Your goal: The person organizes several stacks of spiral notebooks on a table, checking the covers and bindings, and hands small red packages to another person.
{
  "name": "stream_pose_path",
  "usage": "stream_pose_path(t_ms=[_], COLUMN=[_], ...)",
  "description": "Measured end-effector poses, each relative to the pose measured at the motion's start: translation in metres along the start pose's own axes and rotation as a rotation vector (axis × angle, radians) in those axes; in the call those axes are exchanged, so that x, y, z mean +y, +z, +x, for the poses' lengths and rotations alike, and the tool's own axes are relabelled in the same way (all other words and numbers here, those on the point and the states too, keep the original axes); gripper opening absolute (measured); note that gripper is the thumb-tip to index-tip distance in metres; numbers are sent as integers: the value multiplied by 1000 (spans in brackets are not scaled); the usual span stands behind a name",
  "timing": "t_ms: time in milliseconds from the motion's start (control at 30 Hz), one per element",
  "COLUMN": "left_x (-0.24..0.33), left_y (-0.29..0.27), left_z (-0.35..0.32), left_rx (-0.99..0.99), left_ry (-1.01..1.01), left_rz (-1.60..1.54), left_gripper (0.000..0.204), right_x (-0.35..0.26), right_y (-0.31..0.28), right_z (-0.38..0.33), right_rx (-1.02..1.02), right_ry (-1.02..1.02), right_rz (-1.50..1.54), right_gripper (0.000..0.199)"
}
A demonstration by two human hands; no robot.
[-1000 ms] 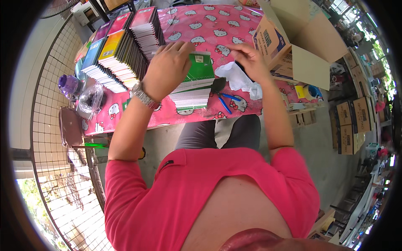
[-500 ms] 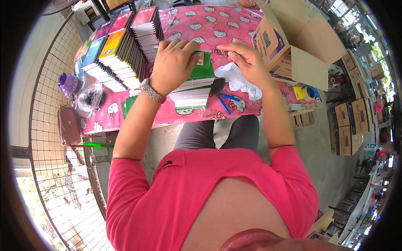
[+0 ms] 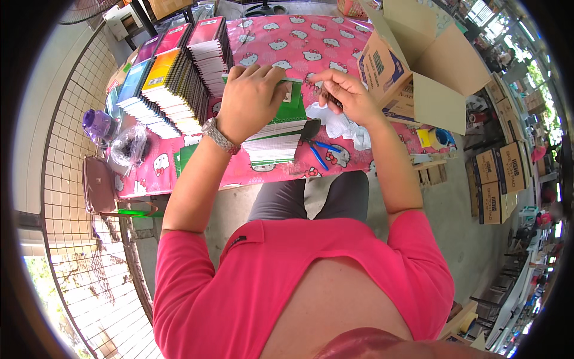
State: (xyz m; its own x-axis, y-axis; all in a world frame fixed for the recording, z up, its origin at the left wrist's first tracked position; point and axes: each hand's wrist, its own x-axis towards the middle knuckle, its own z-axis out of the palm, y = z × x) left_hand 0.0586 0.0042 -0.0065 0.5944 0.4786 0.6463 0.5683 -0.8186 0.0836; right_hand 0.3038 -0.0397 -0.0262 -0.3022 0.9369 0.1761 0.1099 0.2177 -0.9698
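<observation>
1. The left hand (image 3: 254, 93) lay palm down over the far part of the green pile (image 3: 275, 143), fingers bent across its top. Whether its grip pinched a cover was hidden.
2. The right hand (image 3: 347, 99) hovered just right of that pile, above the bench (image 3: 251, 37), its fingers curled. Something small and dark showed by the fingertips; I could not tell what it was, or whether the grip was closed on it.
3. The green pile, one in number, stood at the near side of the bench, between the hands and the person. Its notebooks were packed too tightly to count.
4. Judging by how things lay, the green pile was in hand and only partway through; how much was left could not be told.
5. Just right of it were one pair of blue-handled pliers (image 3: 323, 154) and one crumpled white cloth (image 3: 344, 128).
6. To the left stood five stacks, seemingly set aside already: one blue stack (image 3: 136, 81), one yellow stack (image 3: 160, 72), one purple stack (image 3: 147, 50) and two red stacks (image 3: 206, 31). Dark coils showed along the yellow one.
7. Far right stood one open carton (image 3: 378, 66), flaps spread, its contents not visible.
</observation>
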Motion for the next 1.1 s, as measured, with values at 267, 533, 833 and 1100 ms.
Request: stream_pose_path(t_ms=[267, 533, 833, 1100], left_x=[3, 3, 17, 12], left_y=[-2, -4, 2, 0], left_z=[1, 2, 7, 0], left_rx=[-40, -55, -38, -65], left_ry=[-28, -29, 33, 29], left_rz=[19, 7, 8, -63], left_gripper=[13, 13, 22, 20], right_x=[-11, -11, -37, -15], right_y=[13, 10, 23, 11], right_z=[7, 5, -5, 14], right_rx=[201, 114, 207, 94], right_ry=[-499, -307, -304, 112], right_rz=[-458, -300, -630, 345], right_gripper=[28, 22, 27, 21])
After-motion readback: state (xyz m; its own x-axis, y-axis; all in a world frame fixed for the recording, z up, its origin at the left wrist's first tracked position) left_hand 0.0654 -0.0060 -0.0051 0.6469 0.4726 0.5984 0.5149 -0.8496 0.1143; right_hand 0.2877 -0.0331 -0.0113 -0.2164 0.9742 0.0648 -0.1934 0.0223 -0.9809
